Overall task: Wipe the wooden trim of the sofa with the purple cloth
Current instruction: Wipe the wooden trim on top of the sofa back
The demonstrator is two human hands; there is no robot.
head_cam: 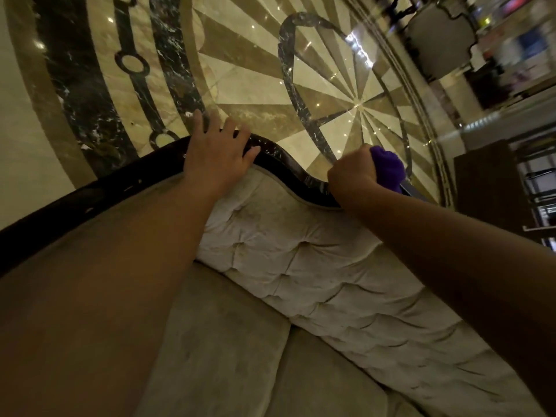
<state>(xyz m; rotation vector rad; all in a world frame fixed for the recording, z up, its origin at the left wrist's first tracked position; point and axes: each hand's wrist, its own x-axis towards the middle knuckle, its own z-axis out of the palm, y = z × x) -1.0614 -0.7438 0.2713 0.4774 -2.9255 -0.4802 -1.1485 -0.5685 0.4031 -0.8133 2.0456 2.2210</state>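
A dark, glossy wooden trim (282,164) curves along the top of the sofa's tufted beige backrest (316,266). My left hand (216,155) lies flat on the trim's raised hump, fingers spread over its far edge. To the right, my right hand (353,173) is a fist around the purple cloth (388,168), pressing it onto the trim where it dips. The cloth bulges out beyond my knuckles and hides the trim under it.
Beige seat cushions (240,356) fill the lower frame. Behind the sofa lies a polished marble floor (301,85) with a dark-and-cream starburst inlay. A dark wooden cabinet (484,188) stands at the right, and a pale chair (439,40) sits at the top right.
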